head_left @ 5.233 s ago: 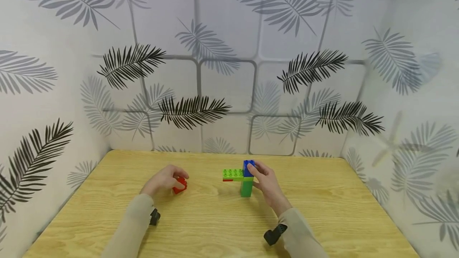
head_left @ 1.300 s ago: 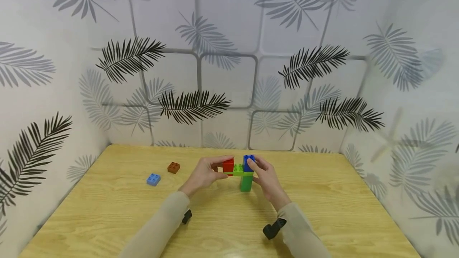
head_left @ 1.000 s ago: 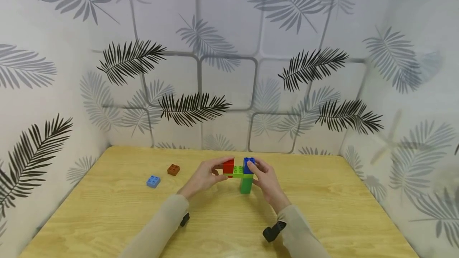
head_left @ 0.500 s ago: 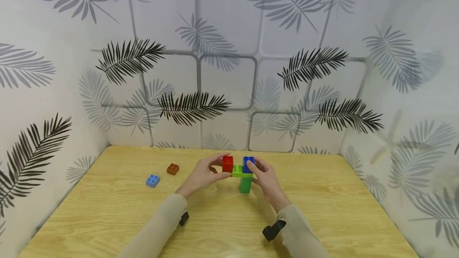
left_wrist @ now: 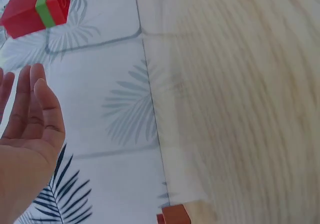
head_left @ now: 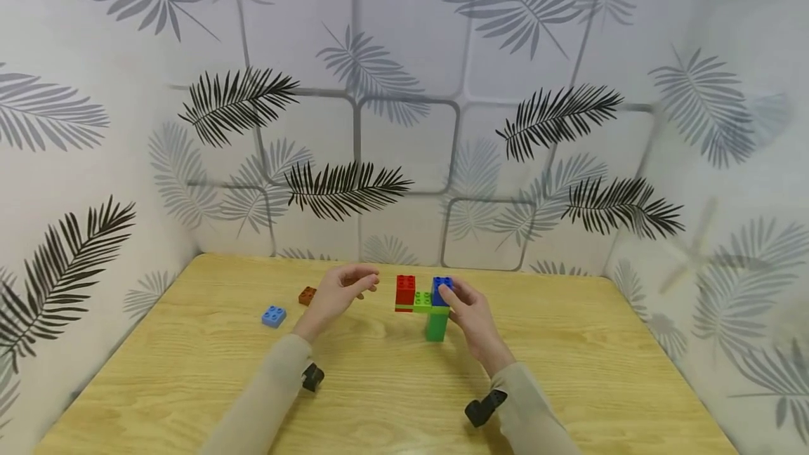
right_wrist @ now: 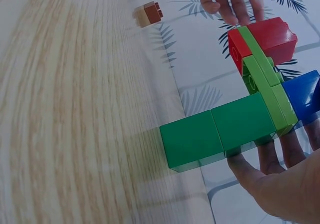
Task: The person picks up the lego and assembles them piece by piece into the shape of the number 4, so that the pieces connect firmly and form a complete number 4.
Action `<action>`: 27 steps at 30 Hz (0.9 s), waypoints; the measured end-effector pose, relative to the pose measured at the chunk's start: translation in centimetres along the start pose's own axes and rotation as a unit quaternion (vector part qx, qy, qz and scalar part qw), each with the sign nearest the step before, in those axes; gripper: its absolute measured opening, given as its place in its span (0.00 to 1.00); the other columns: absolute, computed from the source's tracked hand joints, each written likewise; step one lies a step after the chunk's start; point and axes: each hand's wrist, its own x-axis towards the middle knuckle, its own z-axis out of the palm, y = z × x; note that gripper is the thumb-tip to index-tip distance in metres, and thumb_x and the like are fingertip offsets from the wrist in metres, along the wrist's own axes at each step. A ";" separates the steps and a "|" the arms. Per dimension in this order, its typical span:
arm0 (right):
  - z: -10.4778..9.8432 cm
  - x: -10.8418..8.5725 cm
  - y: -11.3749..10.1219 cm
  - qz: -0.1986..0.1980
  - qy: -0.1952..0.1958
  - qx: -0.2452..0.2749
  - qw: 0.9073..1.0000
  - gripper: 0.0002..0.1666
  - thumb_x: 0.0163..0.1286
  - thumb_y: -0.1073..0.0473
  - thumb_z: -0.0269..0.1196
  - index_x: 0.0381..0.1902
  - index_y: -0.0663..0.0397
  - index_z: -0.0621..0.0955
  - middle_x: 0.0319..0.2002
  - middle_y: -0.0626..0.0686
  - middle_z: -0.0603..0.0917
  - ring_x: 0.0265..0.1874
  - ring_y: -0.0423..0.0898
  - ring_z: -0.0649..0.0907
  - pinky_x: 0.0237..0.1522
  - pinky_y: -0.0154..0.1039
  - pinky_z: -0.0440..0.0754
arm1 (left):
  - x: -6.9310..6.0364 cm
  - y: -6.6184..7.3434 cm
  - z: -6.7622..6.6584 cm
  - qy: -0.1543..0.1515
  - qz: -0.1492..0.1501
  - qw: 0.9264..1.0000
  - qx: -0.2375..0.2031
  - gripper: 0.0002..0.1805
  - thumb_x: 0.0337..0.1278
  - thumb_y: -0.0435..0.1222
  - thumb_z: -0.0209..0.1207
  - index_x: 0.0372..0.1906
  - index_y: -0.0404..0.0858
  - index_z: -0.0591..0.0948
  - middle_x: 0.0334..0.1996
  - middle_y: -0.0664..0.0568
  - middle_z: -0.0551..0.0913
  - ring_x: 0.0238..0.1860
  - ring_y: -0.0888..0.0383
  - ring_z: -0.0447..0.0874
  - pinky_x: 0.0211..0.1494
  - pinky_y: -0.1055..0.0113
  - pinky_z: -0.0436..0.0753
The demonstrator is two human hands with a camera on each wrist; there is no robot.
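A toy brick structure stands on the table. Two green bricks form its column, and a light green plate reaches out leftward from the column's top. A blue brick sits on the plate above the column. On the plate's free end is a tall red brick, with another red brick under it. My right hand grips the structure from the right, thumb on the blue brick and fingers along the green column. Left of the red brick, my left hand is raised, fingers relaxed, holding nothing.
A brown brick, partly covered by the left hand, lies on the wooden table. Near it, farther left, is a light blue brick. A leaf-patterned wall borders the table's back edge.
My left hand first picked up the tall red brick at left, set it on the plate's free end, then let go and drew back leftward. My right hand kept its grip.
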 end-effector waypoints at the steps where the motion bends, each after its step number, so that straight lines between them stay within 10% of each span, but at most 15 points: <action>1: 0.0 0.0 0.0 0.000 -0.001 0.001 1.000 0.34 0.70 0.45 0.62 0.68 0.56 0.72 0.61 0.60 0.76 0.60 0.53 0.76 0.64 0.55 0.73 | 0.1 -0.2 -0.4 0.002 -0.005 1.000 -0.003 0.16 0.67 0.45 0.59 0.53 0.43 0.83 0.45 0.47 0.86 0.45 0.52 0.84 0.48 0.51 0.83; 15: 0.0 -0.2 0.0 0.004 0.001 -0.006 1.000 0.34 0.69 0.45 0.63 0.67 0.56 0.73 0.60 0.60 0.77 0.55 0.47 0.78 0.64 0.56 0.73 | -0.3 -3.2 -6.2 0.043 -0.071 0.997 0.001 0.18 0.64 0.32 0.61 0.58 0.38 0.80 0.53 0.43 0.82 0.38 0.58 0.80 0.37 0.61 0.82; 27: 0.0 -0.2 -0.3 0.005 0.000 0.006 1.000 0.35 0.68 0.45 0.64 0.67 0.54 0.73 0.61 0.59 0.77 0.57 0.47 0.77 0.65 0.54 0.73 | -0.6 -3.7 -9.2 0.023 -0.072 0.992 0.102 0.20 0.62 0.26 0.59 0.60 0.33 0.79 0.61 0.37 0.77 0.64 0.37 0.72 0.62 0.46 0.76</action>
